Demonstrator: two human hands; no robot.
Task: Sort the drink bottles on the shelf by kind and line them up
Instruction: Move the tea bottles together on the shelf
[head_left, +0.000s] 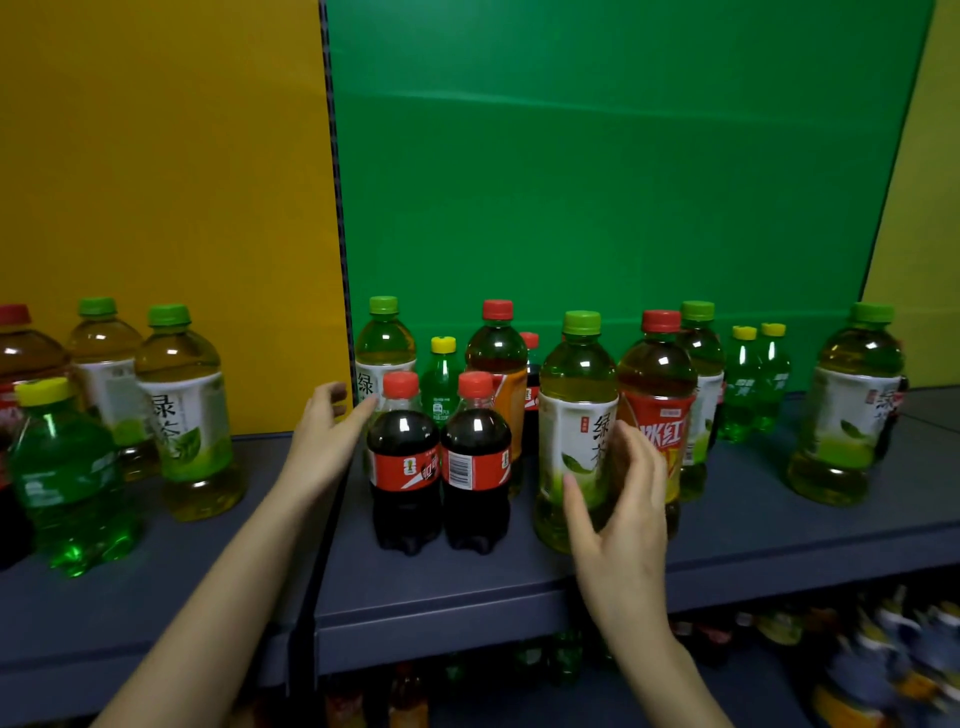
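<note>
Two small cola bottles with red caps stand side by side at the shelf's front centre. My left hand hovers open just left of them, fingers near the left cola's neck, holding nothing. A green tea bottle with a green cap stands right of the colas, with a red-labelled iced tea bottle beside it. In front of these two my right hand is open, fingers spread, close to the green tea. Behind stand more green tea, iced tea and small green soda bottles.
On the left shelf section stand a green soda bottle, two green tea bottles and a dark tea bottle. A lone green tea bottle stands far right. A dark upright post splits the grey shelf. More goods lie below.
</note>
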